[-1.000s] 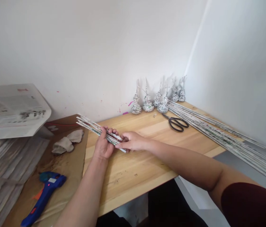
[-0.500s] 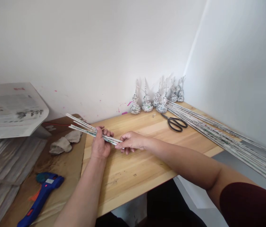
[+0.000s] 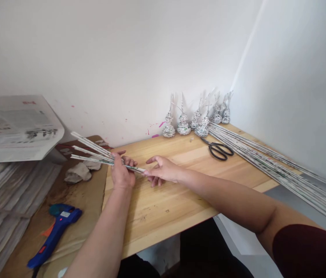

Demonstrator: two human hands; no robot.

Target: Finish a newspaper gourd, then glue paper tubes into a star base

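Note:
My left hand (image 3: 122,172) is closed around a small bundle of thin rolled-newspaper sticks (image 3: 89,148), their far ends fanning out to the left. The other end of the bundle points right, toward my right hand (image 3: 161,170). There my right thumb lies on the stick ends, with the index finger lifted and the other fingers curled below. Both hands are just above the wooden table (image 3: 157,216). Black-handled scissors (image 3: 220,150) lie on the table, right of my right hand.
Several woven-paper gourd shapes (image 3: 183,125) stand against the wall. Long paper sticks (image 3: 267,162) stretch past the table's right edge. On the left are a blue glue gun (image 3: 54,235), a crumpled cloth (image 3: 78,173), cardboard (image 3: 90,200) and a newspaper sheet (image 3: 15,129) over stacked paper.
My right index finger has lifted from the stick ends. The sticks fan out more on the left side of my left hand. The view has shifted slightly.

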